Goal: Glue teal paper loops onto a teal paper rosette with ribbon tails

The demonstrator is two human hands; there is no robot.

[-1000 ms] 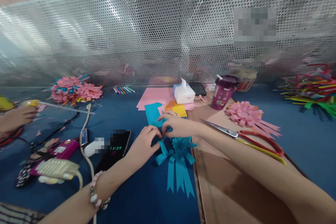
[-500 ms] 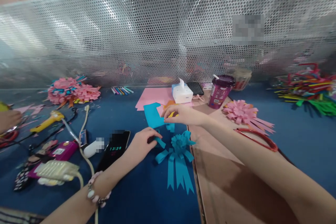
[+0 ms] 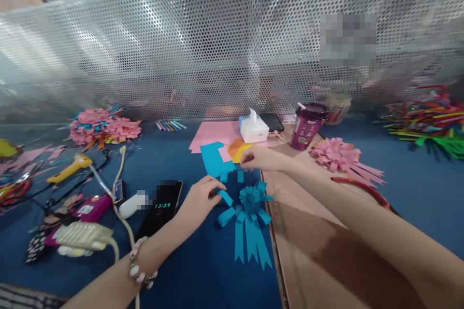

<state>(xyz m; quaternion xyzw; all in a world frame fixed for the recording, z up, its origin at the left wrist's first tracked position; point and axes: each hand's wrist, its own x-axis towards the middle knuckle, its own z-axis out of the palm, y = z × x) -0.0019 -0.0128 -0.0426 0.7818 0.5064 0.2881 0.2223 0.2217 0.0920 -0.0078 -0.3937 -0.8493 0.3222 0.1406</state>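
Head view. The rosette (image 3: 250,199) lies flat on the blue worktop (image 3: 188,270), just beside the edge of the board (image 3: 308,265). The left hand (image 3: 198,199) is laid against its left loop; whether that grip is closed cannot be told. A short strip (image 3: 240,175) is pinched in a narrow grip by the right hand (image 3: 261,158), just above the rosette.

Risk, as judged: the rosette is unweighted and may be dragged, or its loop creased, by left-hand pressure; the strip may be dropped.

The scissors (image 3: 362,188) are largely hidden behind the right forearm.
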